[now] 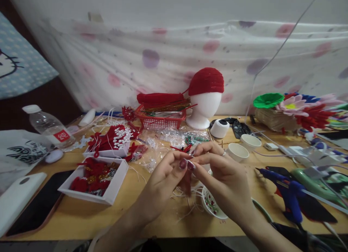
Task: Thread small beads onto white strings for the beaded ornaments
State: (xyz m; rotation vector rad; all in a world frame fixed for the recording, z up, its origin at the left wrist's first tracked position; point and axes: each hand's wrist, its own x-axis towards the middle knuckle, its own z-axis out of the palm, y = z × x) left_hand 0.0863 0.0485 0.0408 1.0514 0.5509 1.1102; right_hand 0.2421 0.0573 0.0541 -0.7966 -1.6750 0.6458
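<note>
Both hands meet over the table (81, 219), just above a small white cup (213, 208) that serves here as the landmark.

Left hand (163, 183): fingers curled in, thumb and forefinger pressed together at the tips, dark red nails showing. Right hand (225, 176): fingers likewise drawn together, tips touching the left hand's tips, a ring on one finger. Between the fingertips sits a tiny piece; too small to say what it is. Whitish thin strands (187, 201) trail below the hands, down beside the cup.

The cup holds small red and green beads; half hidden by the right hand.

Right of the cup: blue glue gun (288, 194), lying on a dark sheet.

Left of the cup: white tray (95, 179) of red and gold trimmings. Behind it, a second tray (111, 141) with red pieces and strings of white pearls.

Behind the cup: two empty paper cups (243, 147), a white tape roll (219, 129).

Further back: red basket (160, 120) with red stems on top, white foam head (203, 107) wearing a red cap.

Far left of the cup: plastic bottle (47, 127), red label with white marks, unreadable. White bag (21, 152) with a black print, not legible.

Far right: paper flowers (296, 105), green, pink, red.
</note>
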